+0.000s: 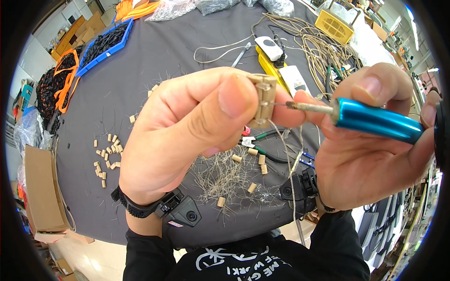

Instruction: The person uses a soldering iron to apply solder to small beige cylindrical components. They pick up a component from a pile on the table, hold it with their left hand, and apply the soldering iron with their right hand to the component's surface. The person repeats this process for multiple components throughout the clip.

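Here, a bare left hand [183, 119] and a bare right hand [363, 161] work close together above a dark grey table [150, 51]

The left hand is narrowed in a pinch: its thumb and fingers hold a small, tan, grooved block [263, 112] with shiny clear bits along its face. The block is raised in front of the chest, near the middle of the view. The right hand has its fingers curled about a slim tool with a glossy blue cylindrical handle [377, 122]. From the handle a brownish shaft and thin needle point left, toward the side of the block; whether the needle enters it, I cannot tell. A thin tan cord [291, 182] hangs from beneath the block, down toward the person's black shirt [234, 262].

Below, on the table, lie a tangle of fine pale thread clippings [218, 171], partly hidden by the left hand, and a few short tan cylinders [261, 160]. Green-handled pliers [268, 155] lie just beside them. More such cylinders are scattered left of the left hand. Farther back are a blue plastic tray [106, 59] of black cords at the left and a yellow box-shaped device [334, 26] at the right
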Demonstrator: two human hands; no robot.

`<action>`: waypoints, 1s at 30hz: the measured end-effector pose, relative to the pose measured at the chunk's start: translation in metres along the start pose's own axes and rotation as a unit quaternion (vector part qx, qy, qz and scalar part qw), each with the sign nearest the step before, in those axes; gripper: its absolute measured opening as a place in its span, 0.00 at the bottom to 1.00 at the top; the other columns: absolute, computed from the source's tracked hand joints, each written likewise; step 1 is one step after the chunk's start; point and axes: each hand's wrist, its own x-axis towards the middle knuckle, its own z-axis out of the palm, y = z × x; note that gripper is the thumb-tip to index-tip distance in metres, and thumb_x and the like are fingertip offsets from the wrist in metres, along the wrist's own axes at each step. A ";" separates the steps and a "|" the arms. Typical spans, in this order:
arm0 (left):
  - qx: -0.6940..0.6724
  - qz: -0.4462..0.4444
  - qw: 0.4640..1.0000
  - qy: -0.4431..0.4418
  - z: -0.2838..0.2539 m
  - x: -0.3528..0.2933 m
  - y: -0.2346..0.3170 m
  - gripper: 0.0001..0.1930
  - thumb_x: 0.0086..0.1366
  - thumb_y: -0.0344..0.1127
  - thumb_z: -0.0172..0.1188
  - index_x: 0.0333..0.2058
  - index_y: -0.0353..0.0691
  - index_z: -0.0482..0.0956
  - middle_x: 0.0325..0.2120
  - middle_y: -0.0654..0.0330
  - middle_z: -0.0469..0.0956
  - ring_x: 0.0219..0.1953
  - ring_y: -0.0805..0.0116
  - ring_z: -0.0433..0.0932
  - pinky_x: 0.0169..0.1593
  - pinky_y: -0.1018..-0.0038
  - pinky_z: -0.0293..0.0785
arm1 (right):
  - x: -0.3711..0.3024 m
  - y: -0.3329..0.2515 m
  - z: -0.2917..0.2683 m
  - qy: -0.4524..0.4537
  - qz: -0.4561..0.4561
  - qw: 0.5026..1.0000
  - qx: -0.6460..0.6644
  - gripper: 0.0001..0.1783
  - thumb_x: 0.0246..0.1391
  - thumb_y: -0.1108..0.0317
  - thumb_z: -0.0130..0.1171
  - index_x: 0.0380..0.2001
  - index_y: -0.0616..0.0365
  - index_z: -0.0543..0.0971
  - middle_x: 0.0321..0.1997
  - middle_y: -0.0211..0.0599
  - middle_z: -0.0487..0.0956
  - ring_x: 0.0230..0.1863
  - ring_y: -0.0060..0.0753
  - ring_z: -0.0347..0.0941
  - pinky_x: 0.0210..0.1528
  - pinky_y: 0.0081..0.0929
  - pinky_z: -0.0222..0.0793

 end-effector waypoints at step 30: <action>-0.013 -0.005 1.000 0.013 -0.002 -0.003 0.000 0.24 0.60 0.55 0.42 0.28 0.33 0.67 0.32 0.56 0.67 0.22 0.79 0.61 0.21 0.88 0.54 | 0.002 0.004 0.002 -0.015 -0.019 0.999 -0.033 0.33 0.51 0.42 0.35 0.33 0.70 0.64 0.26 0.40 0.65 0.25 0.26 0.66 0.27 0.32 0.73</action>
